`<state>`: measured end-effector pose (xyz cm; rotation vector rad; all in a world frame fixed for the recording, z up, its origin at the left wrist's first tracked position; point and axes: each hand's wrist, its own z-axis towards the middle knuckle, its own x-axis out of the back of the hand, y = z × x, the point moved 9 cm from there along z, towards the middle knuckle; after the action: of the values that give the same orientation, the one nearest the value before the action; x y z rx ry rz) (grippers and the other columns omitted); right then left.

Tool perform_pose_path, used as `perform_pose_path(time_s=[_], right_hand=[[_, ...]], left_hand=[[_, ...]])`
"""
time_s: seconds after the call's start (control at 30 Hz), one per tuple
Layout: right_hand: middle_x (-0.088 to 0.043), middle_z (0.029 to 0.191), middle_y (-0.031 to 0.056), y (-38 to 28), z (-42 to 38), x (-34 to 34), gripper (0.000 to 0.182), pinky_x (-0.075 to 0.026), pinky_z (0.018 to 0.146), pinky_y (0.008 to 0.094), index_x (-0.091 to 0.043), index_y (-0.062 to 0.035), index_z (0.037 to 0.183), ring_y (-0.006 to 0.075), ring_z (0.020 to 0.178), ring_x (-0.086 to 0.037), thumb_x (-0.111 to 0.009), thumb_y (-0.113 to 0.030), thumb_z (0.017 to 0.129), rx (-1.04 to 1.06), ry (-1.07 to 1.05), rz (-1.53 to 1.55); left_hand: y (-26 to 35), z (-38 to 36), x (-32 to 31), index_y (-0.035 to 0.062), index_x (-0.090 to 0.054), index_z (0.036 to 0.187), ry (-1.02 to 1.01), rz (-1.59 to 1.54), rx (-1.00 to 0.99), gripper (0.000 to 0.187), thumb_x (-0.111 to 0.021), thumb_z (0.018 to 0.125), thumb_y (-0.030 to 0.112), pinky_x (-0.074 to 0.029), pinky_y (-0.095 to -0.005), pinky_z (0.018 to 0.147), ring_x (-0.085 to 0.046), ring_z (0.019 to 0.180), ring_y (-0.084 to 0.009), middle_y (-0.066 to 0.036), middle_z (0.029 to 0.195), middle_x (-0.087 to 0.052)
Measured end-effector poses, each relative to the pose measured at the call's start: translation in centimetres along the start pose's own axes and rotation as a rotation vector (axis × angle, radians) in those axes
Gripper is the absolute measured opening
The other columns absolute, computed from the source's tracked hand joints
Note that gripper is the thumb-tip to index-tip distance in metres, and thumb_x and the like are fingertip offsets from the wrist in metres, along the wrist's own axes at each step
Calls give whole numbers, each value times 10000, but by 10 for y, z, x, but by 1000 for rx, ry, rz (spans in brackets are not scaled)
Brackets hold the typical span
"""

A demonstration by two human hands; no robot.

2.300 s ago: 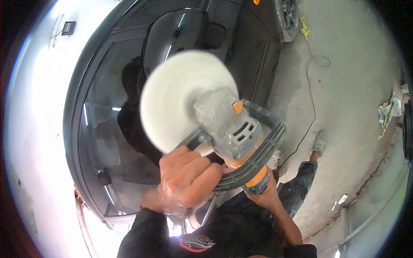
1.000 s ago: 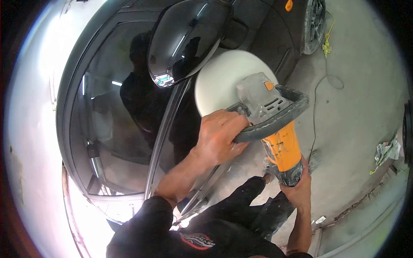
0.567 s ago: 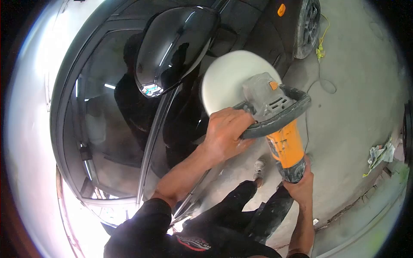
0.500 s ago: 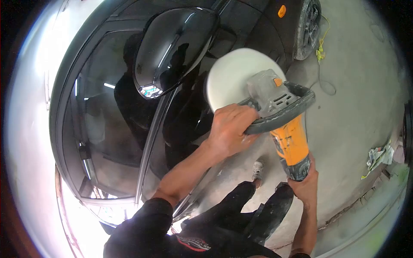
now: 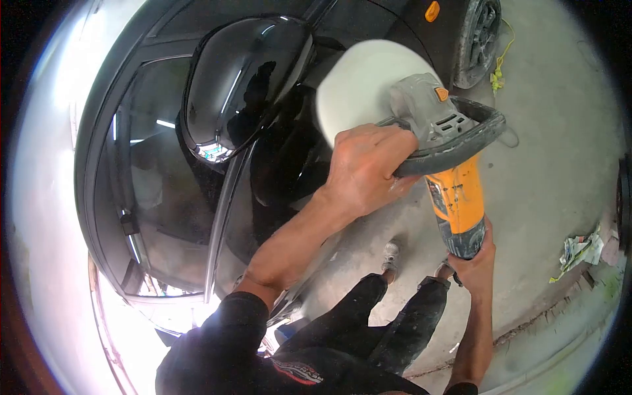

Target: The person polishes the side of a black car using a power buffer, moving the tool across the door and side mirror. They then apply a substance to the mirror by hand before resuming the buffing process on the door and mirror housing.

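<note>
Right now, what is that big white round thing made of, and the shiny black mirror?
The white pad looks like soft foam or wool: matte, blurry edge. The mirror shell looks like glossy painted plastic, since it reflects ceiling lights sharply.

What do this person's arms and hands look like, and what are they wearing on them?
Both hands, the left hand and the right hand, are bare, with no gloves. The forearms are uncovered. A black sleeve ends near the left elbow.
</note>
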<state>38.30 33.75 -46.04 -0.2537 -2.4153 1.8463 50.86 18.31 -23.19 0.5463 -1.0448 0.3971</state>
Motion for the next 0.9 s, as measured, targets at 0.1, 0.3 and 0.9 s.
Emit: perform_pose_path(time_s=[0.1, 0.3, 0.9], right_hand=[[-652, 1230, 159, 18, 4, -9, 859, -460, 1019, 361, -406, 4, 1446, 240, 1152, -637, -730, 39, 651, 15, -21, -4], [-624, 1267, 168, 31, -7, -32, 886, -441, 1044, 379, -393, 3, 1448, 258, 1188, -611, -762, 13, 642, -15, -7, 80], [-639, 1181, 176, 33, -49, -79, 917, -472, 994, 396, -387, 12, 1402, 283, 1117, -632, -846, -63, 612, 48, 54, 12]], left_hand=[[6, 4, -1, 71, -621, 753, -54, 25, -37, 222, -806, 632, 96, -443, -375, 514, -582, 563, -285, -90, 641, -550], [14, -1, 1, 77, -601, 756, -87, -5, -94, 242, -801, 634, 138, -411, -373, 505, -551, 540, -275, -76, 623, -522], [41, -28, 36, 79, -615, 754, -183, 13, -189, 245, -788, 600, 161, -405, -372, 502, -542, 543, -251, -44, 638, -511]])
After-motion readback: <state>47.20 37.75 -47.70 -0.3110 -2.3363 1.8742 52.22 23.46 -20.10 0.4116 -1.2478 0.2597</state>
